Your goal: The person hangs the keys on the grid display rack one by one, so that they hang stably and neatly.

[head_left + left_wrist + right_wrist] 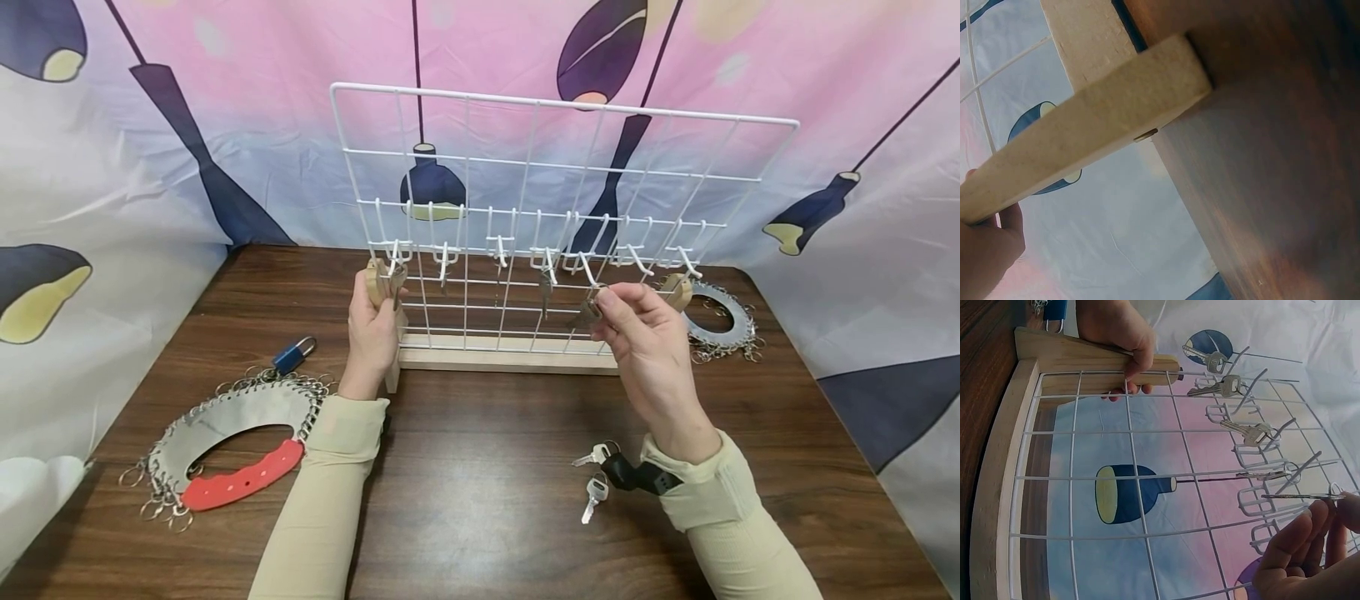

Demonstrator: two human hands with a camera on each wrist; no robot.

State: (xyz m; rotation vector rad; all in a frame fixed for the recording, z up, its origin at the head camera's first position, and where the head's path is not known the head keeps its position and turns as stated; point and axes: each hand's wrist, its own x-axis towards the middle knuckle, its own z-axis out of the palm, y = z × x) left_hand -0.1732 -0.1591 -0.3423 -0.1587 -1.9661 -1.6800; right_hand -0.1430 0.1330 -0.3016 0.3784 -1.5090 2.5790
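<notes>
A white wire grid stands upright in a wooden base, with a row of wire hooks across it. My left hand grips the wooden side post at the grid's left end. With thumb and fingertips my right hand pinches a key by its ring, right at the tip of a hook toward the right. Whether the ring is on that hook I cannot tell. Several other keys, such as this silver one, hang from the hooks to the left.
Two loose keys lie on the table in front of the right forearm. At left are a ring-shaped metal plate with a red handle and a blue padlock. A similar plate lies behind the right hand. Printed cloth hangs behind.
</notes>
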